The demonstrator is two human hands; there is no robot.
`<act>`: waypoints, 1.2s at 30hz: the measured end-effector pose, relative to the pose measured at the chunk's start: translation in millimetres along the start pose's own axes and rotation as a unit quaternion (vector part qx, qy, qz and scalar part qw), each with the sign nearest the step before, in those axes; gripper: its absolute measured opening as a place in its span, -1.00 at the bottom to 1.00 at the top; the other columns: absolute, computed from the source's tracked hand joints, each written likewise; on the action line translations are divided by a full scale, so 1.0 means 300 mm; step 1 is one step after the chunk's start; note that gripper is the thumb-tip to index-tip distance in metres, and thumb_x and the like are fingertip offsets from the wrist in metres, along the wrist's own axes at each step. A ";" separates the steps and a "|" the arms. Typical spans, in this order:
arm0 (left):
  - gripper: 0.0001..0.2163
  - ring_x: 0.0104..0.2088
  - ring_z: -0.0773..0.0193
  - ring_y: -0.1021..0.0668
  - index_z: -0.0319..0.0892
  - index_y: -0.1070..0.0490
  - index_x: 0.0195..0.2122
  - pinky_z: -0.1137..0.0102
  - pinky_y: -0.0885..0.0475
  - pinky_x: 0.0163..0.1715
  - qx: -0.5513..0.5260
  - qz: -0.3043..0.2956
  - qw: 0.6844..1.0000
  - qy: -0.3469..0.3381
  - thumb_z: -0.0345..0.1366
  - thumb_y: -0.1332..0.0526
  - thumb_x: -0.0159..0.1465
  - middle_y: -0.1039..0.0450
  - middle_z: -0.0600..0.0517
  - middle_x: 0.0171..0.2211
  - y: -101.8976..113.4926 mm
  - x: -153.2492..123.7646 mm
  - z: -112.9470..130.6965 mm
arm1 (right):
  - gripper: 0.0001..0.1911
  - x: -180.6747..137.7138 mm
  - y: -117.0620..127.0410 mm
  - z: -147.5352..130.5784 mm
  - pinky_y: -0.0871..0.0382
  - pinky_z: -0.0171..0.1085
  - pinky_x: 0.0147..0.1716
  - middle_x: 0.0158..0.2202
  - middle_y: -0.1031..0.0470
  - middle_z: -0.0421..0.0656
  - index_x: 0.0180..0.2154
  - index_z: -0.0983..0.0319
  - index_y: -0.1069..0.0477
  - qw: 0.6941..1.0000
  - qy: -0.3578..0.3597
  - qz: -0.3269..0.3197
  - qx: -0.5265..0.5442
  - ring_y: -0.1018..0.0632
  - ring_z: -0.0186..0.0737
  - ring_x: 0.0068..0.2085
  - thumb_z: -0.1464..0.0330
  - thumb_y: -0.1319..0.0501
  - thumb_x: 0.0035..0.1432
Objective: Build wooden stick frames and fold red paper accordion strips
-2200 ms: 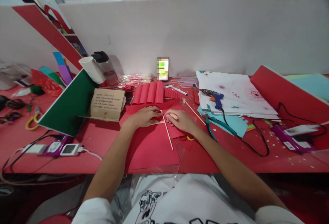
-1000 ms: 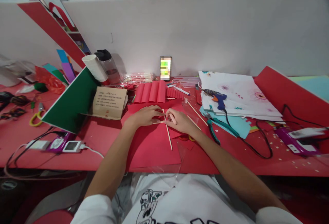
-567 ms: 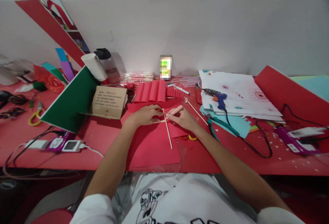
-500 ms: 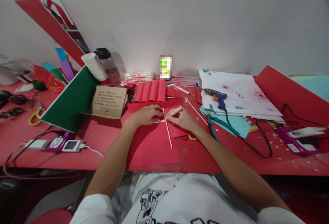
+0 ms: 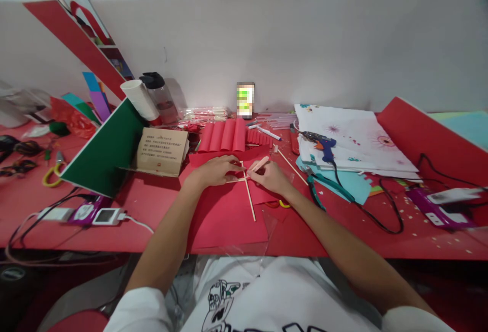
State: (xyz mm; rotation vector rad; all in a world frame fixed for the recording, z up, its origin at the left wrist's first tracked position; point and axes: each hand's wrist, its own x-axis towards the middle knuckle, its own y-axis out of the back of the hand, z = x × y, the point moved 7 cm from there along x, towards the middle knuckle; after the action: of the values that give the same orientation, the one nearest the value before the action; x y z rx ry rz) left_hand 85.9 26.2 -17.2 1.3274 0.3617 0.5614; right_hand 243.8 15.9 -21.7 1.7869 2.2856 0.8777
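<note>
Two thin wooden sticks [image 5: 249, 198] cross over red paper [image 5: 229, 225] on the table, one slanting toward me and the other lying sideways. My left hand [image 5: 219, 170] is palm down, its fingers closed at the left end of the crossing and touching the sticks. From the other side, my right hand [image 5: 271, 175] pinches close to where the sticks meet; its fingertips partly cover the joint. Just behind my hands stand rolled red paper tubes [image 5: 223, 135]. A further stick [image 5: 292, 166] lies to the right, and yellow-handled scissors [image 5: 284, 204] peek out beneath my right wrist.
To the right are teal pliers [image 5: 331, 185] and a glue gun [image 5: 323, 146] on white printed sheets [image 5: 354, 128], its cord looping across the table. A cardboard box [image 5: 160, 151], green board [image 5: 109, 151] and power strip [image 5: 89, 211] stand left. A phone [image 5: 246, 100] leans on the partition.
My right hand's fingers shift very slightly around the crossing. The left hand and the sticks stay in place.
</note>
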 end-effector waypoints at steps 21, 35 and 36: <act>-0.65 0.13 0.08 -0.49 -0.06 -0.48 0.16 0.28 -0.41 0.08 -0.005 -0.001 1.000 -0.005 -0.20 -0.25 0.36 -0.40 -0.15 0.16 -0.004 -0.002 -0.005 | -0.83 -0.002 0.013 -0.015 -0.41 -0.27 -0.36 -0.47 -0.58 -0.16 -0.48 0.21 -0.49 1.000 -0.011 0.001 0.002 -0.57 -0.21 -0.41 0.34 -0.24 0.14; -0.67 0.09 0.16 -0.51 -0.02 -0.48 0.15 0.31 -0.41 0.09 0.025 0.026 0.999 -0.016 -0.14 -0.12 0.44 -0.44 -0.11 0.10 0.026 -0.007 0.027 | -0.72 0.017 0.281 -0.027 -0.47 -0.22 -0.20 -0.29 -0.61 -0.10 -0.31 0.20 -0.51 0.979 0.018 0.187 0.082 -0.60 -0.13 -0.23 0.12 -0.24 0.22; -0.67 0.09 0.16 -0.51 -0.02 -0.48 0.16 0.31 -0.41 0.09 0.031 0.028 0.999 -0.016 -0.12 -0.12 0.44 -0.44 -0.12 0.09 0.029 -0.006 0.031 | -0.72 0.020 0.311 -0.020 -0.47 -0.21 -0.18 -0.28 -0.61 -0.10 -0.32 0.20 -0.51 0.977 0.026 0.199 0.073 -0.60 -0.13 -0.23 0.13 -0.23 0.22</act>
State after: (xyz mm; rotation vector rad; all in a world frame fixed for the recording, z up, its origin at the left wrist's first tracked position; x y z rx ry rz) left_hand 87.9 18.9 -6.9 1.4090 0.3185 0.5797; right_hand 319.3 32.1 31.6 2.3662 2.1046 0.8320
